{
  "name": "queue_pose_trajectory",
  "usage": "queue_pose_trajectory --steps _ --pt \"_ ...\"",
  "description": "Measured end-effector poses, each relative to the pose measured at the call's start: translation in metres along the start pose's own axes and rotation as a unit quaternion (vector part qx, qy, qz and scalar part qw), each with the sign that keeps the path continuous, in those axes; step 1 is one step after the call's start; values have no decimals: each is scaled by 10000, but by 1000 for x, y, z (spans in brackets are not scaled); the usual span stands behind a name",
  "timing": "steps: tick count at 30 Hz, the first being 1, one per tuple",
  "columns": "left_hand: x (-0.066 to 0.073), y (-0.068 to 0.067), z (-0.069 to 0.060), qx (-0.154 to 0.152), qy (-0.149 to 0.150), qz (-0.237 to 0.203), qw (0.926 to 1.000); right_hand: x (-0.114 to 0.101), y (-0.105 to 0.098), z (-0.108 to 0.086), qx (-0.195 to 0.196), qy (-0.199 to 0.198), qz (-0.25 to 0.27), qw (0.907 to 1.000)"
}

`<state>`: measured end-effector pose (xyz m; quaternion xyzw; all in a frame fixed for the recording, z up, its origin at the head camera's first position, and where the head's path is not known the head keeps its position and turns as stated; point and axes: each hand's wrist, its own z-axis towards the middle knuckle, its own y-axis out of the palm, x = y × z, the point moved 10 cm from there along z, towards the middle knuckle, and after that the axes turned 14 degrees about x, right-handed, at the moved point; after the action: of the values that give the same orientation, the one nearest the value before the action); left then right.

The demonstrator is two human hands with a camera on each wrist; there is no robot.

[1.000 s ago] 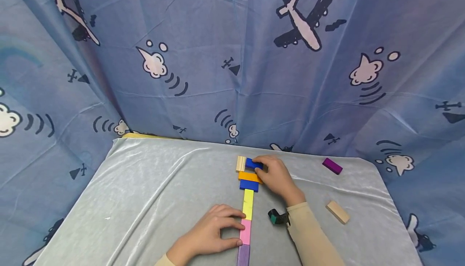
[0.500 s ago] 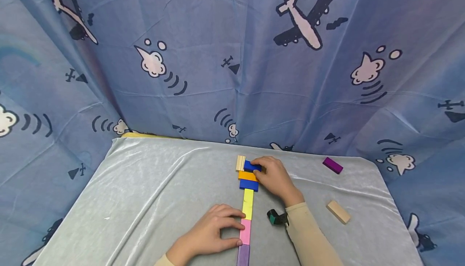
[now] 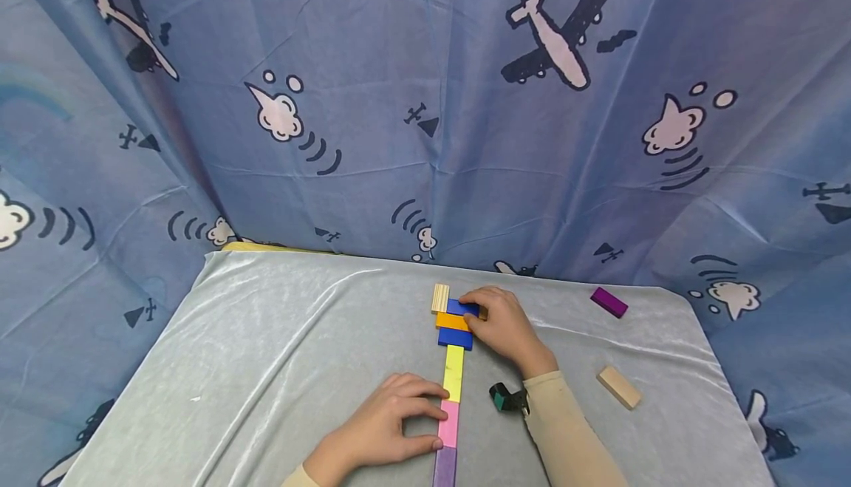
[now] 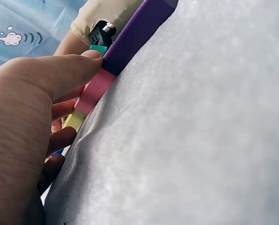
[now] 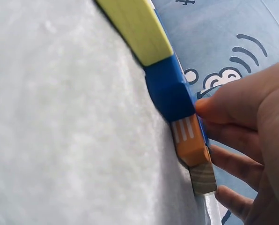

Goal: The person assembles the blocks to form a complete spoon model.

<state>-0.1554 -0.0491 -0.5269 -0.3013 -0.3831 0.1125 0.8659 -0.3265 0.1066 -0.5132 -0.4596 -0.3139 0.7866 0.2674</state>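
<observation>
Down the grey cloth runs a line of wooden blocks: purple (image 3: 445,466), pink (image 3: 449,423) and yellow (image 3: 453,374) lie end to end. Beyond them a blue block (image 3: 455,338), an orange block (image 3: 452,321) and a second blue block (image 3: 460,307) lie crosswise. A striped natural-wood block (image 3: 440,298) sits at the far blue block's left end. My right hand (image 3: 504,324) holds the far blue block, with the thumb by the orange block's end. Beside the yellow and pink blocks, my left hand (image 3: 392,420) rests with its fingertips at their left edge.
A dark purple block (image 3: 609,302) lies at the far right of the cloth (image 3: 299,369). Nearer on that side is a plain wood block (image 3: 619,387). A blue curtain (image 3: 372,103) printed with planes hangs behind the table's far edge. A black wrist camera (image 3: 507,397) sits on my right wrist.
The far blue block has moved toward me and slightly left, from apart to against the orange block, with my right hand on it. My left hand stays in place.
</observation>
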Motion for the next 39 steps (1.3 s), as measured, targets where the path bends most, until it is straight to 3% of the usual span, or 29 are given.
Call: queue_pose_trajectory --steps 8,13,18,25,33,39 --pt "-1 1 0 17 9 -64 10000 0 -2 0 -8 -68 80 9999" --pt "-2 2 0 16 -25 -88 10000 0 -15 2 219 -203 384 9988" --pt "-3 3 0 -52 -109 -112 9999 9 -42 3 397 4 473 9981" --pt "-3 4 -1 -91 -114 -137 9998 38 -90 -1 868 463 356 9945" --pt "-2 2 -2 -25 -21 -69 10000 71 -127 -7 1277 588 79 9900" --pt "-4 3 -3 -145 -199 -149 9996 97 -150 -19 1615 785 -101 9837"
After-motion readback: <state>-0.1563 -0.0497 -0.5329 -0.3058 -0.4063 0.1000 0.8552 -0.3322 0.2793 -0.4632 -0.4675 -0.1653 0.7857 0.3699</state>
